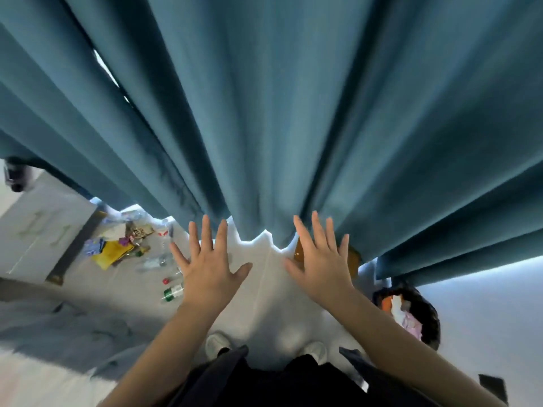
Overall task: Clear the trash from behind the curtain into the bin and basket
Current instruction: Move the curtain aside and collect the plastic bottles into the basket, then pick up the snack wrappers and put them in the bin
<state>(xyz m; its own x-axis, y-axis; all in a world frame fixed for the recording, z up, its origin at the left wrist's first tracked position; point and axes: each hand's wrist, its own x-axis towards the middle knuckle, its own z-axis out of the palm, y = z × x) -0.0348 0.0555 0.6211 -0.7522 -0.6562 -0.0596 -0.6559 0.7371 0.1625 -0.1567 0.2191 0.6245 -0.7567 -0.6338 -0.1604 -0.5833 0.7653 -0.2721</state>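
Observation:
A teal curtain [279, 127] hangs in deep folds over most of the view, its hem just above the floor. My left hand [210, 261] and my right hand [320, 259] are both stretched out flat with fingers spread, in front of the hem and holding nothing. A pile of trash [123, 245] lies on the floor at the left under the hem: a yellow wrapper [110, 254], clear plastic bottles [160, 261] and a green-capped bottle [173, 292]. A dark bin [423, 315] with rubbish in it stands at the right. An orange-brown basket [354, 258] shows behind my right hand.
A white cabinet [44, 227] stands at the left beside the trash. My two white shoes [216, 345] are on the pale floor below my hands. A white wall runs along the right side. A grey rug or bedding fills the lower left.

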